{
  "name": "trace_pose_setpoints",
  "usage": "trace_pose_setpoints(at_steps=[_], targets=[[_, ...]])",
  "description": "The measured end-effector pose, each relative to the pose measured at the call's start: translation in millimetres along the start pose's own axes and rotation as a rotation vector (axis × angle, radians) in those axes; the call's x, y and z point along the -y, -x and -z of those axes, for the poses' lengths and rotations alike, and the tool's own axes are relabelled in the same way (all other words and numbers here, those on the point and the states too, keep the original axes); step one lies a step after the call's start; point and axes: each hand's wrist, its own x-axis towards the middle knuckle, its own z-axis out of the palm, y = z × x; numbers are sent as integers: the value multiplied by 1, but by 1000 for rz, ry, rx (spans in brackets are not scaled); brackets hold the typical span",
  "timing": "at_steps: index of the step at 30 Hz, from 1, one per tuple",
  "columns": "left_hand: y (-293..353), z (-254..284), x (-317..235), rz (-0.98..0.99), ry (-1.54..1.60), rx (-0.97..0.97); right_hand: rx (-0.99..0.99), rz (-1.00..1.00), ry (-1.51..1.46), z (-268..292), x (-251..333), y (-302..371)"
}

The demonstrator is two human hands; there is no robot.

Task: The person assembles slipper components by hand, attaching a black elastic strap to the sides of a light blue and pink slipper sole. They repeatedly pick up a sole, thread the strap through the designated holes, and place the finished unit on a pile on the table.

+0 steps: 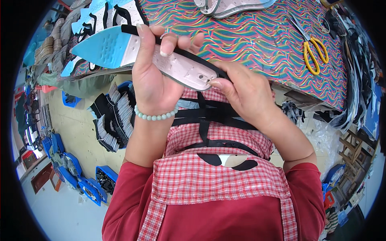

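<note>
A shoe insole [179,67] with a pointed blue toe and a pale pink heel part is held up in front of me, over the near edge of the table. A black strip [129,29] runs along its far edge, from near the blue part to the heel. My left hand [155,76] cradles the insole's middle, thumb on the near side and fingers curled over the far edge. At the heel end, my right hand [247,88] pinches the insole and the strip between thumb and fingers. Beneath the left wrist's bead bracelet [156,117] shows my bare forearm.
Scissors with yellow handles [306,60] lie on the wavy-patterned tablecloth [249,38]. More insoles with black straps [132,12] lie at the far left, others [241,9] at the back. Bundled black-and-white pieces [116,116] and blue baskets [90,193] are lower left. Dark strips [350,68] hang right.
</note>
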Motion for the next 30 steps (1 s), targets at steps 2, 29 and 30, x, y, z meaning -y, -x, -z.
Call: trace_pose_setpoints(at_steps=[2, 29, 30], targets=[[-1, 0, 6, -18, 40, 20, -73, -42, -105, -17, -1, 11], [46, -53, -6, 40, -1012, 160, -374, -197, -653, 55, 50, -15], [46, -51, -3, 4, -999, 151, -382, -216, -697, 45, 47, -12]])
